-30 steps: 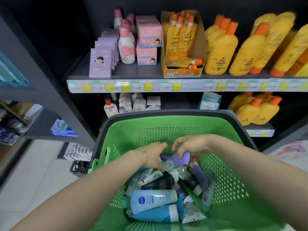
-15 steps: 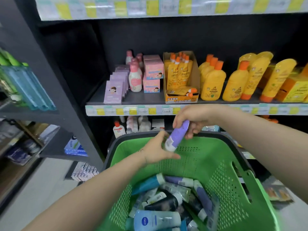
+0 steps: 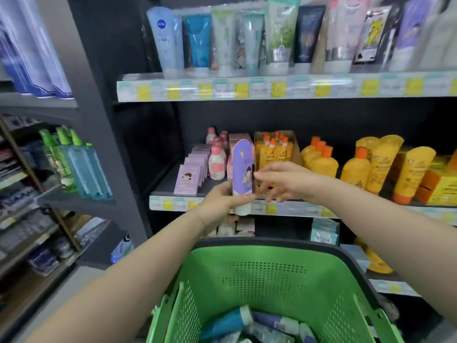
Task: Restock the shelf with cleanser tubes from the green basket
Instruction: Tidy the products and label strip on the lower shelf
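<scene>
your left hand [image 3: 222,199] grips the purple tube [image 3: 243,174] upright before the front edge of the middle shelf [image 3: 296,210], above the green basket [image 3: 272,258]; your right hand [image 3: 280,181] is slack-fingered just beside it. cleanser tubes [image 3: 279,33] line the top shelf [image 3: 247,89].

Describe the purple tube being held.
The purple tube is soft-looking plastic with a cartoon child printed on it, rounded sealed end up, white cap down. It is held upright in front of the middle shelf. The left hand grips its lower part; the open right hand is at its right edge.
</scene>
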Demonstrator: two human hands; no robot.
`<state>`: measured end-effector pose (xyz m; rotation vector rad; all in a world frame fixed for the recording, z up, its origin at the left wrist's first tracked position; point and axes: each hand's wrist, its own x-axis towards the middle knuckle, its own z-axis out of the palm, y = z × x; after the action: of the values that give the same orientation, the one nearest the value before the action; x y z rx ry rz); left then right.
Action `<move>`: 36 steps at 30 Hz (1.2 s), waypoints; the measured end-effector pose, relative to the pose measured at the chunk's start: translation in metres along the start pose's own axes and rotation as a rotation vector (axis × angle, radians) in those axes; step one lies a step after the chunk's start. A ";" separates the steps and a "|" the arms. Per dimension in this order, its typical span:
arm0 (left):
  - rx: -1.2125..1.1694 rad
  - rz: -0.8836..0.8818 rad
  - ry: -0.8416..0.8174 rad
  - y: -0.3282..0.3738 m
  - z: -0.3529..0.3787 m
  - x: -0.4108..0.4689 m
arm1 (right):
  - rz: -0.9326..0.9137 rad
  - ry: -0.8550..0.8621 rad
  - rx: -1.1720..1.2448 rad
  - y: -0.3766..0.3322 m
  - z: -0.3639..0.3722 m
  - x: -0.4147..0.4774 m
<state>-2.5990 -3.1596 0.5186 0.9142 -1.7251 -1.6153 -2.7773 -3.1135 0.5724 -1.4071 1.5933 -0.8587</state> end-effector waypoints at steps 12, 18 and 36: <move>0.046 0.083 0.010 0.055 -0.015 0.010 | -0.242 0.093 0.016 -0.036 -0.003 -0.002; 0.130 0.171 -0.006 0.094 -0.008 0.023 | -0.307 0.283 0.033 -0.056 -0.025 -0.009; 0.221 0.437 0.119 0.230 0.128 0.067 | -0.481 0.593 0.029 -0.092 -0.187 -0.058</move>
<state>-2.7608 -3.1341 0.7351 0.6549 -1.8839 -1.0846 -2.9055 -3.0743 0.7425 -1.6395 1.6612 -1.6999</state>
